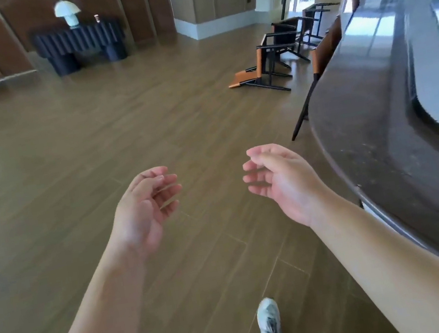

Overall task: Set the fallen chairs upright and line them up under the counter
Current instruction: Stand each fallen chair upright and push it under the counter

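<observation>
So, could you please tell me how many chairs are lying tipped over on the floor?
3, in a row beside the counter: the nearest chair with its orange back flat on the floor, the middle chair behind it, the far chair beyond. More may be hidden behind them.

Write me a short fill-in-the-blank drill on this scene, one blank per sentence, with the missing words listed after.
1. The nearest fallen chair lies on the wooden ____.
2. The left hand and the right hand both hold ____.
3. The white lamp stands on a dark ____ by the far wall.
4. The upright chair stands against the curved ____.

Missing words: floor; nothing; table; counter
</observation>
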Demonstrator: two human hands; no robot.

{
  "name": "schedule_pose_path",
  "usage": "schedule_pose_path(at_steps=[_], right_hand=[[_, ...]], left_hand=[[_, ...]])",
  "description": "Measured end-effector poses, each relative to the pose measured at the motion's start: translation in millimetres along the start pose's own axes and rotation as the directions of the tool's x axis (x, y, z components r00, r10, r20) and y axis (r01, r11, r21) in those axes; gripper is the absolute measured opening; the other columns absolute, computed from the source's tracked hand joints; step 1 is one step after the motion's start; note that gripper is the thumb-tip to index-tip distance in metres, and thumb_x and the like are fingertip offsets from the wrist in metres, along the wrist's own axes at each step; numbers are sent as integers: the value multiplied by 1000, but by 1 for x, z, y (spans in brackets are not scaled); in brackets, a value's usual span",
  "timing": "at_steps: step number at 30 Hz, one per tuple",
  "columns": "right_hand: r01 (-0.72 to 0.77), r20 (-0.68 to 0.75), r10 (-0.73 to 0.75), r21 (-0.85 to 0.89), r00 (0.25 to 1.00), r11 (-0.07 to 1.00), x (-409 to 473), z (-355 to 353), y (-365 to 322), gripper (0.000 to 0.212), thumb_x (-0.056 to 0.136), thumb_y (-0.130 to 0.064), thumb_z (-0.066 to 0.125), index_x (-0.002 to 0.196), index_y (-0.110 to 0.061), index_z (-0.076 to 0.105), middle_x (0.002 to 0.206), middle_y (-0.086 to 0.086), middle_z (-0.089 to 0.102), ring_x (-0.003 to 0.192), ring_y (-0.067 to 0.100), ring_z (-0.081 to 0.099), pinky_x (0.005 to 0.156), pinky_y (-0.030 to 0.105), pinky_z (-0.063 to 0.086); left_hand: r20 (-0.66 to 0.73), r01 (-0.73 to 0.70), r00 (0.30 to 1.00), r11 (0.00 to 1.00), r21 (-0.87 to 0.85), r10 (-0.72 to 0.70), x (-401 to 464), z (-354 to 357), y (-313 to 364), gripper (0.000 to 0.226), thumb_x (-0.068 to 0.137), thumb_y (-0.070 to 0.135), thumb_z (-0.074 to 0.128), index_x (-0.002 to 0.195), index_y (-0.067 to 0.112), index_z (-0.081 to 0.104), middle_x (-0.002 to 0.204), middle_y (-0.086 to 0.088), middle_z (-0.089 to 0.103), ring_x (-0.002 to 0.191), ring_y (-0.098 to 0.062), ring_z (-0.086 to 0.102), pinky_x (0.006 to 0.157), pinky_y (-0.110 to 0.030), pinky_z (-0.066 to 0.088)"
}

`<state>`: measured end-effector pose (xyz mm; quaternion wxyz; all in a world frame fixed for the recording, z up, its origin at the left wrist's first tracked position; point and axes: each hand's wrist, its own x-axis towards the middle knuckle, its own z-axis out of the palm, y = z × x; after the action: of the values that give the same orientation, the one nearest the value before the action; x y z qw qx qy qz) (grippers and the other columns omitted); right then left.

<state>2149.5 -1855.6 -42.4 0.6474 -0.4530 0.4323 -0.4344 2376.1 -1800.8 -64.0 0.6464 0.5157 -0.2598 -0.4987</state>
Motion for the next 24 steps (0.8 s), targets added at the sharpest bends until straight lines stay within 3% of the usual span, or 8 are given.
schedule_pose_path(at_steps=[12,24], right_hand=[[-62,18,62,49,998,997,252,74,-4,14,96,-12,52,103,-15,64,91,2,64,77,17,64,71,32,52],[7,190,-2,-27,982,1000,421,200,-49,13,96,-13,53,101,-16,64,88,1,66,74,14,66,68,30,52]], left_hand=[[-10,87,996,995,43,-87,230,3,31,22,95,8,45,97,21,63,88,1,71,74,-12,68,64,-29,45],[-45,-72,996,997,-20,71,391,-46,120,21,95,11,47,99,23,65,91,2,73,78,-13,68,69,-30,46]])
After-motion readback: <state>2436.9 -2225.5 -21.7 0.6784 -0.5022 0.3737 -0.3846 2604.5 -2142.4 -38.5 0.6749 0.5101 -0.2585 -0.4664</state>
